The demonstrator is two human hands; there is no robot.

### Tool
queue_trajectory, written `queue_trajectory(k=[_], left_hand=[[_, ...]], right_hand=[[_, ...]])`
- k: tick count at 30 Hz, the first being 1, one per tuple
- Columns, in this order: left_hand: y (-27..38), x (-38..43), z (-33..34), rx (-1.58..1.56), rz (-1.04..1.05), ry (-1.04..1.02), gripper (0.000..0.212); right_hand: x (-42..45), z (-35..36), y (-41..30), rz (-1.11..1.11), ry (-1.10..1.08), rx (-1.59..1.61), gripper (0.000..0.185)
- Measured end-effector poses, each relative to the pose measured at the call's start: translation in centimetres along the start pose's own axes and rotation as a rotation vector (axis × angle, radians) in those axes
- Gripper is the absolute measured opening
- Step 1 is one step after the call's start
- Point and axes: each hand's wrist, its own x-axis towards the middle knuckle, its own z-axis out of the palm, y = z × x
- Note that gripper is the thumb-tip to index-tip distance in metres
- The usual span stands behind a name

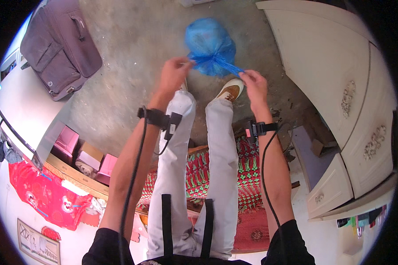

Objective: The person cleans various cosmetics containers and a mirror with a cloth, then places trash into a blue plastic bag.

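Observation:
A full blue plastic bag (208, 34) rests on the concrete floor in front of my feet, its neck gathered and twisted at the near side. My left hand (175, 74) pinches one end of the gathered plastic, slightly blurred. The other end is stretched out to the right, gripped between the fingers of my right hand (254, 86). Both ends are drawn apart, with the knot-like gather between them. Whether the gather is a finished knot I cannot tell. The bag's contents show only faintly through the plastic.
A dark fabric suitcase (61, 46) lies at the upper left on a white surface. Pale cabinets (318, 56) with ornate handles stand on the right. Beneath my legs is a red and green fringed cover (197, 172). Pink boxes (66, 139) sit at the left. Black cables run along both arms.

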Motion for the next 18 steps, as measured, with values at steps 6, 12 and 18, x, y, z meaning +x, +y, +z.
queue_trajectory(k=[6,12,18], left_hand=[[4.9,-1.3,7.1,0.185,0.507,0.083,0.034],[10.8,-1.9,5.7,0.079,0.608,0.076,0.038],[7.9,-6.3,1.4,0.263,0.480,0.045,0.037]], right_hand=[[-2.2,5.3,-4.4,-0.014,-0.030,0.219,0.017],[-3.2,4.9,-10.4,-0.076,0.041,0.464,0.034],[-7.9,0.4,-5.7,-0.016,0.079,0.150,0.041]])
